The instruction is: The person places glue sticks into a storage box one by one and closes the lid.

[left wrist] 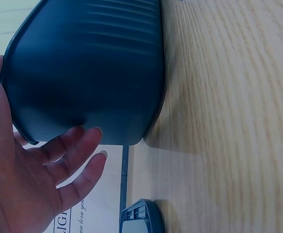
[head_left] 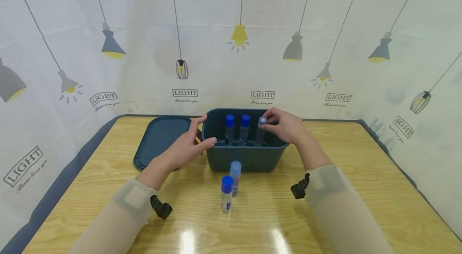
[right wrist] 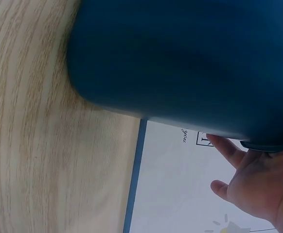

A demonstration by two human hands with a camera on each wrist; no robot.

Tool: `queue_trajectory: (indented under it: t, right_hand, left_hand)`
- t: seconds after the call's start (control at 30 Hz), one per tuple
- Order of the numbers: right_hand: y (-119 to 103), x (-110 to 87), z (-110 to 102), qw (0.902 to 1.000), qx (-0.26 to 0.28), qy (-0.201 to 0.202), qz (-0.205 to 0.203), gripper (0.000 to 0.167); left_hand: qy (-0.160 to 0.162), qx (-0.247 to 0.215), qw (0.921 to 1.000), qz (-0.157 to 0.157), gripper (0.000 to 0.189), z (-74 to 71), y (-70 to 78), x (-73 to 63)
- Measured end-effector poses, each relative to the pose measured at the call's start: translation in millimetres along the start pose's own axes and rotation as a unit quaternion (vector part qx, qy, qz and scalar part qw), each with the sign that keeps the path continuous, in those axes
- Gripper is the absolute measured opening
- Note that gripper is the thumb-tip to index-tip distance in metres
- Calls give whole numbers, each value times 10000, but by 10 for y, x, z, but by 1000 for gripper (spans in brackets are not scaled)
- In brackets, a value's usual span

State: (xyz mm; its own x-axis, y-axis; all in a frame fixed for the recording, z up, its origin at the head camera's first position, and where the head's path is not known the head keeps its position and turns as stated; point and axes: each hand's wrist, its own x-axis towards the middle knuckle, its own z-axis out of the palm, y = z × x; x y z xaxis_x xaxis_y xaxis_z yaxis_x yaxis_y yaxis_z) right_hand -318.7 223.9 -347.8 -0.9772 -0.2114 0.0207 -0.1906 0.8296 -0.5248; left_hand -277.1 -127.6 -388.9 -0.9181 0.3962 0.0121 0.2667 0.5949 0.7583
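Note:
A dark blue plastic bin [head_left: 245, 160] stands upright in the head view. Inside it, two glue sticks with dark blue caps, one on the left [head_left: 229, 121] and one beside it [head_left: 245, 121], stand in a row. My right hand [head_left: 285, 125] pinches the pale cap of a third glue stick [head_left: 260, 134] between thumb and fingers, inside the bin's right part. My left hand [head_left: 185, 146] rests at the bin's left end, thumb over the rim, the other fingers loosely extended along the outer wall. In the right wrist view the bin wall hides the held stick.
Before the bin, a blue-capped glue stick [head_left: 226, 198] and a light-blue-capped one [head_left: 235, 174] stand on the wooden table [head_left: 361, 190]. The bin's lid [head_left: 159, 142] lies left of it. A curtain with printed lamps [head_left: 216, 5] hangs behind.

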Motion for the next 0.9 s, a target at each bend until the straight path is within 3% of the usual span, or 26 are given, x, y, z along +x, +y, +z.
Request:
queue_trajectory:
  t: [0.5, 0.9]
  right_hand:
    - [-35, 25, -2, 9996, -219, -51, 144, 32]
    - [-23, 7, 1, 9998, -24, 12, 194, 46]
  left_hand:
    - [13, -9, 10000, 14, 93, 7, 8, 0]
    - [-21, 16, 10000, -25, 93, -1, 17, -2]
